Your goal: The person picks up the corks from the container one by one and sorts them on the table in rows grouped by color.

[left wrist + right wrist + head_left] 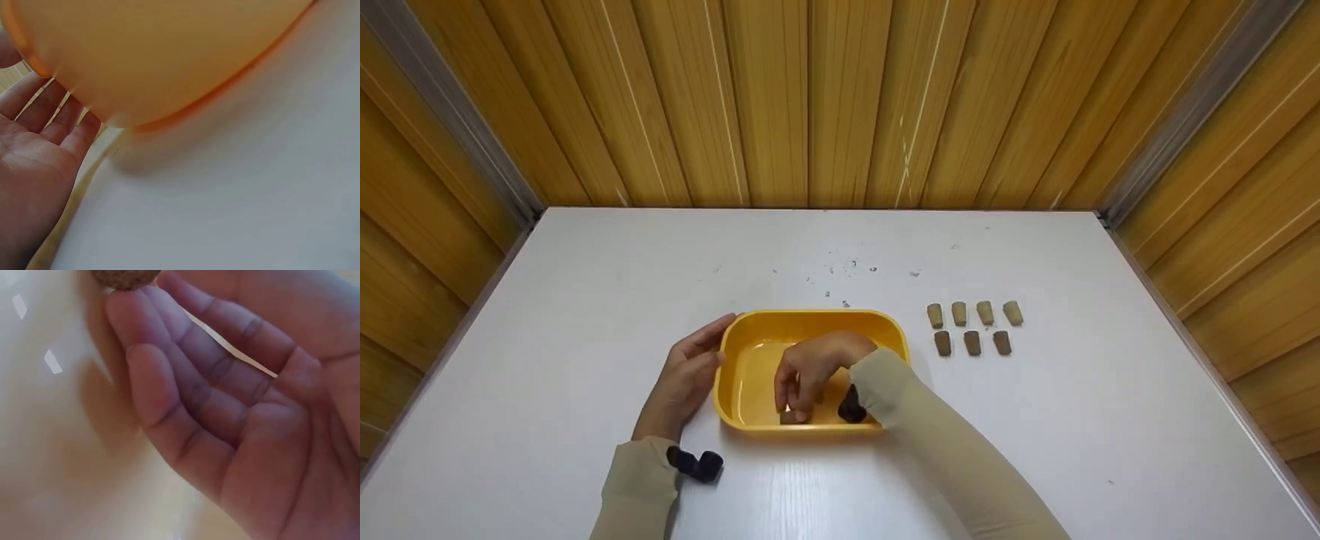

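A yellow plastic tray point(810, 315) stands on the white table. My left hand point(684, 379) holds its left end, thumb at the rim and fingers along the outer wall; in the left wrist view the fingers point(79, 126) lie against that wall. Inside the tray, near its front wall, my right hand point(814, 367) reaches down and pinches a brown tapered cork stopper point(789, 418) between thumb and fingertips. The right wrist view shows only the speckled end of the cork stopper point(126, 277) at the top edge, against the fingertips. The right forearm covers part of the tray's right side.
Right of the tray, several light cork stoppers point(985, 313) form a back row, with three brown cork stoppers point(972, 343) in front. Dark scuffs point(853, 264) mark the white table point(607, 300) behind the tray. Wood-patterned walls point(810, 105) enclose the back and sides.
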A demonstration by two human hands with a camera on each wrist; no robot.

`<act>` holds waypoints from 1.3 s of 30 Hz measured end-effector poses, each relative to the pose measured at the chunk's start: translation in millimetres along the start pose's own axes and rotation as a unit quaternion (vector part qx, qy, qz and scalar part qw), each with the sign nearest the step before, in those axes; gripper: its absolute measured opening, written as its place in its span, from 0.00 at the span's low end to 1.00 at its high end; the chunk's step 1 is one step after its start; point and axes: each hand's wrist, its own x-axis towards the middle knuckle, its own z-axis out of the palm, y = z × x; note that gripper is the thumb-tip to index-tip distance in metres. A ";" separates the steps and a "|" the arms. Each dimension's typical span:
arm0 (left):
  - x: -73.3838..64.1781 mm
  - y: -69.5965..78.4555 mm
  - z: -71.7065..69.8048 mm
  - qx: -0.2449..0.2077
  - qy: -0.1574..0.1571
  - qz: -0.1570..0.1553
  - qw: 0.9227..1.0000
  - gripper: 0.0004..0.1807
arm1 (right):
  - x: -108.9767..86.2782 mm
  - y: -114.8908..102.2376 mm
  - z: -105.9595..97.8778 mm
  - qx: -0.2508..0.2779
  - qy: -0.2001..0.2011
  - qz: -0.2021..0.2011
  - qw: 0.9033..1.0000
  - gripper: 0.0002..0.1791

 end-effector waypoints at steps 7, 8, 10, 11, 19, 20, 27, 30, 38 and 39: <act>-0.1 -0.2 0.1 -0.006 -0.003 0.001 1.000 0.31 | -3.8 5.1 -2.4 0.021 0.004 -0.025 0.999 0.15; -0.1 -0.2 0.0 -0.006 -0.003 0.000 1.000 0.32 | -4.2 5.6 -2.8 0.025 0.004 -0.029 0.999 0.15; -0.1 -0.1 0.0 -0.004 -0.006 -0.002 1.000 0.32 | -5.1 6.5 -3.8 0.028 0.006 -0.034 0.999 0.15; 0.0 0.1 0.2 -0.003 -0.007 -0.003 1.000 0.32 | -5.7 6.9 -4.2 0.028 0.009 -0.036 0.999 0.15; -0.6 2.7 2.6 -0.001 -0.003 -0.006 1.000 0.34 | -13.5 10.3 -7.3 0.015 0.046 -0.031 0.998 0.14; -0.8 3.0 2.7 -0.002 -0.003 -0.006 1.000 0.34 | -14.8 10.7 -7.9 0.010 0.051 -0.031 0.998 0.14; -1.3 2.9 1.4 -0.003 -0.008 -0.005 1.000 0.33 | -26.4 12.3 -13.3 -0.008 0.077 -0.045 0.996 0.13; -1.5 2.4 0.7 -0.007 -0.007 -0.004 1.000 0.33 | -31.8 13.7 -15.0 -0.017 0.087 -0.050 0.995 0.13; -0.2 1.5 1.0 -0.004 -0.003 -0.005 1.000 0.34 | -46.6 20.3 -17.0 0.016 0.111 -0.070 0.991 0.12; 0.0 1.2 1.1 -0.005 -0.003 -0.004 1.000 0.34 | -49.1 21.5 -17.4 0.014 0.117 -0.075 0.990 0.12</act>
